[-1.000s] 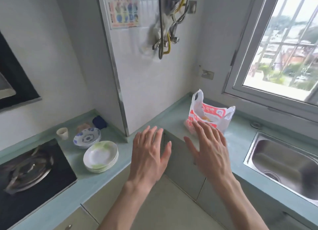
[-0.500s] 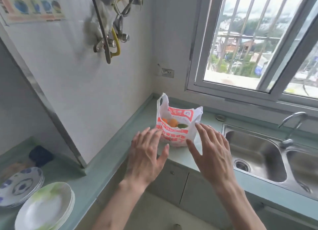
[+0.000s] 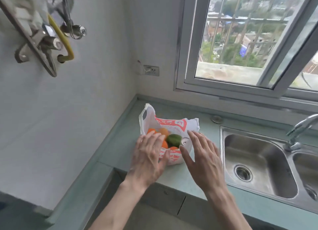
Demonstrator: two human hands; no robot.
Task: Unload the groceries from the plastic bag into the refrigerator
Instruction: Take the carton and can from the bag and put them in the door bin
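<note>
Both hands are spread flat with fingers apart, and neither grip is clamped on anything. The left hand (image 3: pixel 149 158) lies over the near left side of the white and red plastic bag (image 3: pixel 173 126), fingertips at the oranges (image 3: pixel 164 144) showing inside. The right hand (image 3: pixel 203 158) hovers at the bag's right side. A green fruit (image 3: pixel 173 139) sits among the oranges. The bag stands on the green counter (image 3: pixel 120 143), left of the steel sink (image 3: pixel 254 162), below the window (image 3: pixel 240 40).

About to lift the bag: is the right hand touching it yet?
Cannot tell. In the head view the right hand overlaps the plastic bag edge, fingers spread, showing neither contact nor gap.
</note>
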